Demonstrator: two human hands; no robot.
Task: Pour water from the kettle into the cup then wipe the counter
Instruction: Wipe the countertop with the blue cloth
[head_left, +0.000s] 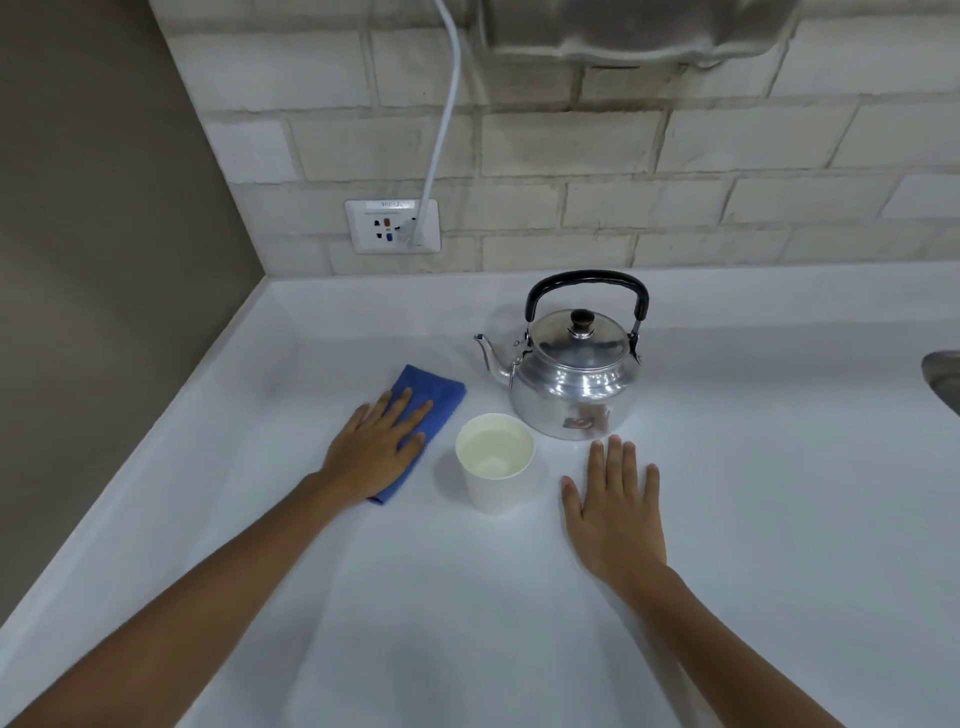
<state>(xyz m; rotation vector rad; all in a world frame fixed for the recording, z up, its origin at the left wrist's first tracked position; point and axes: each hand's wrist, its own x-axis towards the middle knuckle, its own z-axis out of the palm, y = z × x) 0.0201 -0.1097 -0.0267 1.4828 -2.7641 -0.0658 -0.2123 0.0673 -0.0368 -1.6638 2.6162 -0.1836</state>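
Fingers (410, 410) flat on cloth (434, 395), counter (779, 467)

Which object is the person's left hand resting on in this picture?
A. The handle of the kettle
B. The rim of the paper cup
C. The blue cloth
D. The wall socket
C: the left hand lies flat on the blue cloth on the counter, while the kettle and the cup stand untouched beside it.

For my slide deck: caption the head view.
Left hand flat on cloth, right hand on counter; filled cup before kettle.
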